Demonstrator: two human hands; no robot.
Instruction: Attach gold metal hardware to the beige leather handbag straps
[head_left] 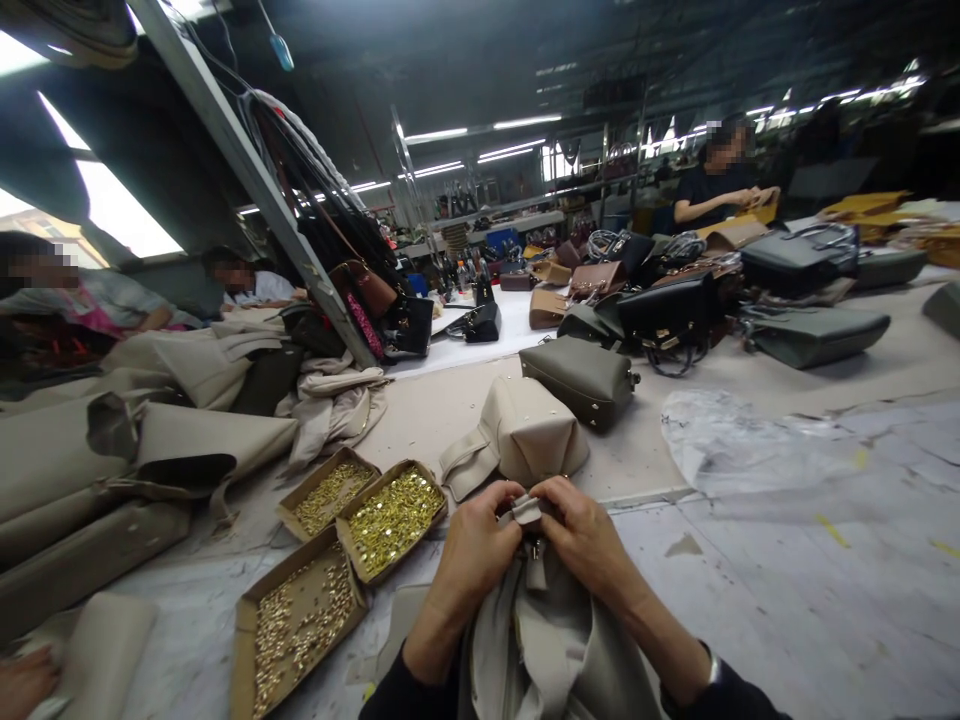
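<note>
Both of my hands meet at the upper end of a beige handbag [555, 640] that lies toward me. My left hand [484, 540] pinches one side of a small beige tab [527, 510], fingers bent around it. On the other side my right hand [581, 530] grips the same tab between thumb and fingers. Just below the tab hangs a small metal zip pull with a beige leather end [536, 570]. Right beyond my fingertips sits another beige bag [532, 430], with small metal studs on its upturned face. My fingers cover part of the tab.
Left of my hands stand cardboard trays of gold hardware [394, 515] and copper-coloured studs [300, 620]. Beige bag pieces [150, 450] pile at the left. A grey-green bag [581, 375] and black bags [667, 320] lie beyond. A co-worker's hand [26, 680] shows at lower left; other people work behind.
</note>
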